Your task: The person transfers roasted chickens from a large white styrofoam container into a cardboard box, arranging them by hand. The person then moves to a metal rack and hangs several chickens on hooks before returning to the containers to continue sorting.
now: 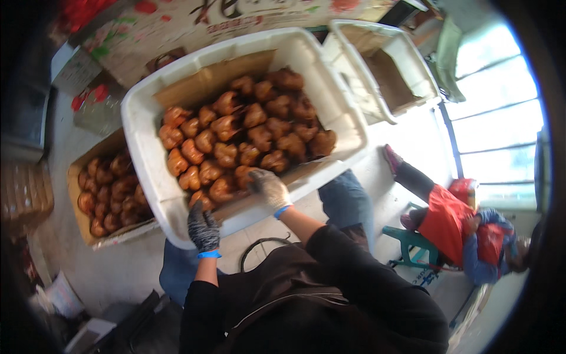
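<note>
A large white plastic tub [349,106] stands in front of me, lined with cardboard and holding rows of glossy reddish-brown food pieces [225,154], perhaps cooked meat; their exact kind is unclear. At the tub's near left corner, my left hand [203,228] wears a dark grey knit glove, its fingertips against the nearest pieces. Farther right, my right hand [268,189] reaches over the near side, in a grey and pale glove with a blue wristband. Its fingers touch a piece in the near row; blur hides whether they grip it.
Left of the tub lies a cardboard box [84,221] of similar pieces. Another white tub [420,57] with cardboard inside stands at the back right. At the right, a person [486,252] in a red apron sits by a green plastic stool [409,241].
</note>
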A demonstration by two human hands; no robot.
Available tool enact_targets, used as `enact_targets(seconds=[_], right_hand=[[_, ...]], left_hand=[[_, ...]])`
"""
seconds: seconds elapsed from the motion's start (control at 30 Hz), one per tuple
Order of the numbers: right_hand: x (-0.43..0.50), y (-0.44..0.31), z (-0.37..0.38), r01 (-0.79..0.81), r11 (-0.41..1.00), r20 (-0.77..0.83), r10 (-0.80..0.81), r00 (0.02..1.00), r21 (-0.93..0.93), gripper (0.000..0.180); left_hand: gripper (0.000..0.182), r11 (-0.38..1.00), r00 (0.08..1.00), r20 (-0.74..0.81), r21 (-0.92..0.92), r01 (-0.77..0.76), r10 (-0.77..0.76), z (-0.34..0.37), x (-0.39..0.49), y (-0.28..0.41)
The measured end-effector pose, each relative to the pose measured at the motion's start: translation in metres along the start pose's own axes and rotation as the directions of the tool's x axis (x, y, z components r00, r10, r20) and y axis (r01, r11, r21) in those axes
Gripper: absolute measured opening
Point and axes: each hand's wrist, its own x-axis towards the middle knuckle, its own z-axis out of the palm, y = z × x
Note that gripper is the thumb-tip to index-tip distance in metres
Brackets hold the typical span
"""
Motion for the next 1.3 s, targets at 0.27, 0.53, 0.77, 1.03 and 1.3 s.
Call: enact_targets(seconds=[0.27, 0.53, 0.77, 1.03, 1.3], right_hand=[[-0.005, -0.001, -0.006, 0.077, 0.997, -0.103, -0.078, 0.992, -0.019, 0.017], [-0.015, -0.009, -0.020, 0.013, 0.999, -0.018, -0.014, 1.000, -0.052, 0.018], [-0.015, 0.008, -0.045, -0.072, 0.995, -0.204, 0.056, 0.977, -0.072, 0.026], [-0.018, 0.044, -0.040, -0.204, 0.979, -0.312, 0.199, 0.929, 0.016, 0.034], [-0.017, 0.034, -0.053, -0.172, 0.985, -0.196, 0.167, 0.966, -0.008, 0.034]], left_hand=[[0.044, 0.984, 0.978, 0.142, 0.108, 0.139, -0.154, 0.002, -0.001, 0.011], [0.043, 0.986, 0.974, 0.180, 0.112, 0.121, -0.140, 0.015, 0.003, 0.027], [0.043, 0.995, 0.972, 0.224, 0.087, 0.046, -0.065, 0.031, 0.008, 0.041], [0.044, 0.996, 0.972, 0.231, 0.087, 0.032, -0.052, 0.036, 0.013, 0.046], [0.044, 0.995, 0.968, 0.250, 0.104, 0.011, -0.037, 0.040, 0.021, 0.044]])
